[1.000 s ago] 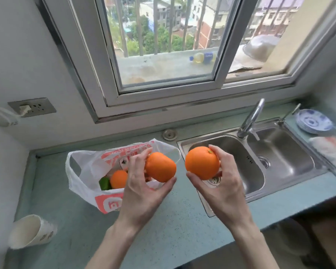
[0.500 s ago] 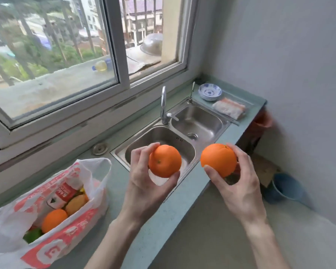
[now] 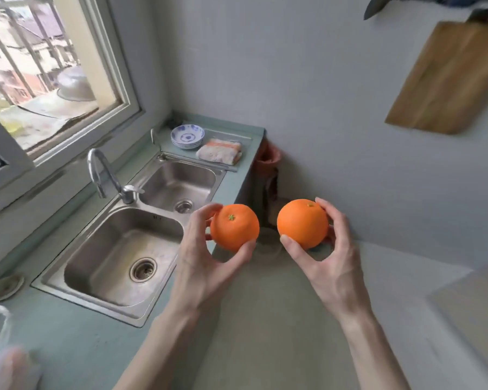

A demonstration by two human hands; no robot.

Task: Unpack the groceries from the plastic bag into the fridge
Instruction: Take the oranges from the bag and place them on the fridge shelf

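My left hand (image 3: pixel 200 266) grips an orange (image 3: pixel 234 227) by thumb and fingertips, its green stem mark facing me. Close beside it, my right hand (image 3: pixel 330 257) holds a second orange (image 3: pixel 302 222) the same way. Both fruits hang in the air past the counter's front edge, above the floor. Only a blurred corner of the white plastic bag (image 3: pixel 0 350) shows at the bottom left on the counter. No fridge is in view.
A steel double sink (image 3: pixel 119 257) with a tap (image 3: pixel 102 175) is set in the green counter (image 3: pixel 76 342). Blue-patterned bowls (image 3: pixel 187 136) and a folded cloth (image 3: pixel 219 152) sit at its far end. A wooden cutting board (image 3: pixel 448 77) hangs on the right wall. A pale surface (image 3: pixel 473 302) edges in at the right.
The view has swung right, away from the bag, which has slid almost out of frame. Both hands have carried the oranges rightward past the sink and over the floor.
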